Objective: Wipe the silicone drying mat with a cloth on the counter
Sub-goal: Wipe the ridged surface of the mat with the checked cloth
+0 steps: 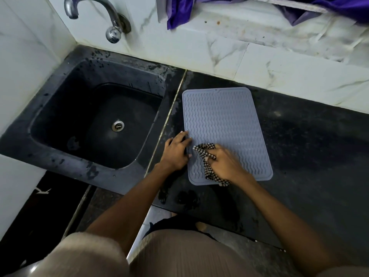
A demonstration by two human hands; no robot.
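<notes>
A grey silicone mat (pixel 225 124) lies on a dark surface (pixel 309 148). Left hand (pixel 176 151) presses its edge, fingers flat; right hand (pixel 224 163) grips a checkered cloth (pixel 205 156). No writing readable.

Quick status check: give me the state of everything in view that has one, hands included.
Silicone drying mat: flat on the counter, ridged side up.
Checkered cloth: bunched, on the mat's near part.
Right hand: gripping the cloth against the mat, blurred.
Left hand: fingers flat on the mat's left edge.
Tap: no water showing.
Sink: no dishes; drain open, rim splashed.
Purple fabric: hanging over the ledge.
</notes>
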